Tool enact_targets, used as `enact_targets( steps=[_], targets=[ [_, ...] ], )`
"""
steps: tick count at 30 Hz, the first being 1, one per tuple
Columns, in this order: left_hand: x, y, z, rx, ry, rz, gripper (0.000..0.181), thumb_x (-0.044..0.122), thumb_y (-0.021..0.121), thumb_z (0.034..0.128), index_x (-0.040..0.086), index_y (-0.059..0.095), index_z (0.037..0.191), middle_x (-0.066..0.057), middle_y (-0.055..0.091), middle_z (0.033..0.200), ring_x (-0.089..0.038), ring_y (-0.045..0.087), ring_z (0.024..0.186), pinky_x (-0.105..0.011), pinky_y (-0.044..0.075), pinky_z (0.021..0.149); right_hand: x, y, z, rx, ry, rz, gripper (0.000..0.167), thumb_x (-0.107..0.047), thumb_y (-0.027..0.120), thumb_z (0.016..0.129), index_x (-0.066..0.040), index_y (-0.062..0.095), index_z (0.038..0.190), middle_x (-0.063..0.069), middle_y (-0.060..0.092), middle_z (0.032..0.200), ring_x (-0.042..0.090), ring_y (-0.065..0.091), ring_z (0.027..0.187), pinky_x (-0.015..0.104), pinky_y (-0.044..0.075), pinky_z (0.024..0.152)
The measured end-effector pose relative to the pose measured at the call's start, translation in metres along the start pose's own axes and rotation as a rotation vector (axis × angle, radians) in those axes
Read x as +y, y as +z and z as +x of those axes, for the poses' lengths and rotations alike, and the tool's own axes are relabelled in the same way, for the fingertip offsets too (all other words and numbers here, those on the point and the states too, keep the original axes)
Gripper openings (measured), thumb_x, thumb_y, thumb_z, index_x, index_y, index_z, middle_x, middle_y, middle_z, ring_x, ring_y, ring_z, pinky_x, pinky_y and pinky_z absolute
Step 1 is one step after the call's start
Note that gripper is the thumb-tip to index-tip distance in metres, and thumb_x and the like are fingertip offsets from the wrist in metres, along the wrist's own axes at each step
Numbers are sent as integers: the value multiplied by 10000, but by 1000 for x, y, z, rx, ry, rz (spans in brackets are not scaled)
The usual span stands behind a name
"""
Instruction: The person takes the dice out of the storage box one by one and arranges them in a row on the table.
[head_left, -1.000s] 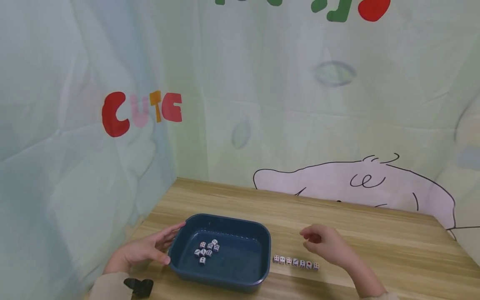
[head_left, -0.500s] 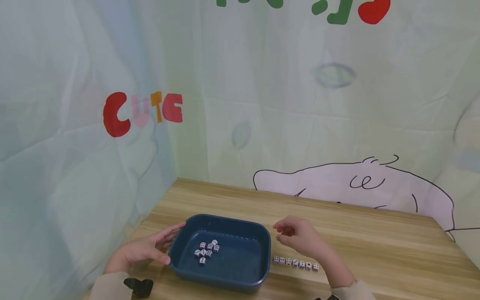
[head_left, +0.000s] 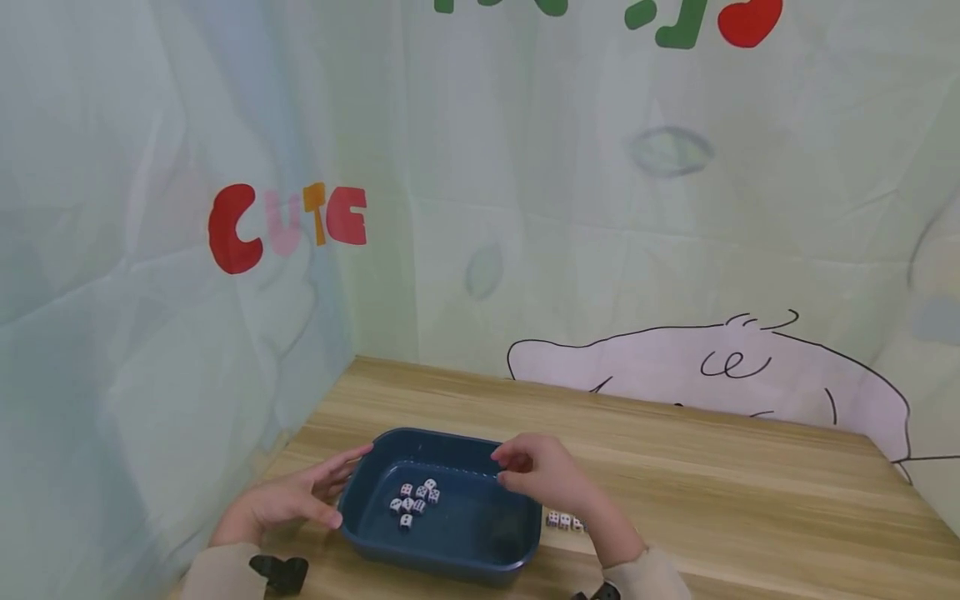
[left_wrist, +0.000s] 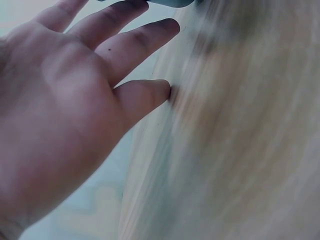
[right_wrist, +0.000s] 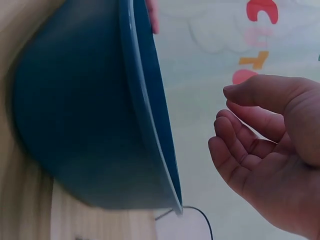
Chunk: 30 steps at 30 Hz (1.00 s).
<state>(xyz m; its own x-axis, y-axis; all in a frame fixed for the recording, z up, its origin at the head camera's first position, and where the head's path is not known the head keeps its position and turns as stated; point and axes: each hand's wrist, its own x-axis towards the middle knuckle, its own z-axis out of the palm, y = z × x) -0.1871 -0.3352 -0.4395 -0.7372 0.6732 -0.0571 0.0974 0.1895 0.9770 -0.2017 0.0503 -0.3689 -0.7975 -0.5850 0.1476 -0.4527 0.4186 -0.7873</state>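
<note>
A dark blue tray (head_left: 480, 521) stands on the table, with a cluster of white dice (head_left: 407, 504) inside, left of its middle. My left hand (head_left: 288, 498) rests at the tray's left side, its fingers spread and relaxed, as the left wrist view also shows. Over the tray's right part hovers my right hand (head_left: 551, 475), fingers loosely bent with nothing visible between them; in the right wrist view the hand (right_wrist: 275, 150) is apart from the tray's rim (right_wrist: 145, 100). Right of the tray, a few dice (head_left: 565, 521) of a row show; my right forearm hides the others.
The wooden table (head_left: 720, 492) reaches back to a printed curtain (head_left: 570, 275), which also hangs along the left side. A black object (head_left: 280, 573) is at my left wrist. Another dark piece (head_left: 600, 592) shows at my right wrist.
My right hand has moved left, from beyond the dice row to above the tray, and its forearm now covers part of the row. My left hand, the tray and its dice have stayed put.
</note>
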Motion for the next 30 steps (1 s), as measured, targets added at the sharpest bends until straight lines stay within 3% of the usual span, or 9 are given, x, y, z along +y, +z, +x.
enact_targets(
  steps=[9, 15, 20, 30],
  targets=[
    [4, 1, 1, 4, -2, 0, 973, 162, 717, 858, 65, 34, 1545, -362, 113, 1529, -569, 138, 1371, -336, 297, 1047, -8, 27, 16, -29, 4, -8, 201, -83, 692, 855, -15, 695, 1044, 75, 672, 946, 148, 597, 822, 248, 494, 697],
    [3, 0, 1, -5, -1, -5, 969, 132, 709, 861, 73, 28, 1547, -355, 105, 1534, -562, 122, 1376, -296, 302, 1042, -7, 41, 26, -41, 13, 0, 201, -95, 698, 855, -40, 702, 1048, 28, 675, 962, 112, 602, 831, 240, 497, 715],
    [3, 0, 0, -1, -1, 7, 977, 131, 711, 858, 65, 20, 1545, -357, 97, 1534, -565, 125, 1374, -286, 307, 1045, -6, 52, 35, -41, 23, 25, 200, -79, 697, 849, -26, 706, 1042, 78, 689, 969, 118, 604, 830, 245, 496, 715],
    [3, 0, 0, -5, -24, -9, 980, 153, 714, 863, 65, 16, 1545, -349, 119, 1536, -558, 135, 1379, -324, 299, 1033, 0, 69, 46, -50, 111, 52, 204, -50, 705, 828, 16, 703, 1021, 7, 661, 866, 101, 576, 778, 250, 481, 684]
  ],
)
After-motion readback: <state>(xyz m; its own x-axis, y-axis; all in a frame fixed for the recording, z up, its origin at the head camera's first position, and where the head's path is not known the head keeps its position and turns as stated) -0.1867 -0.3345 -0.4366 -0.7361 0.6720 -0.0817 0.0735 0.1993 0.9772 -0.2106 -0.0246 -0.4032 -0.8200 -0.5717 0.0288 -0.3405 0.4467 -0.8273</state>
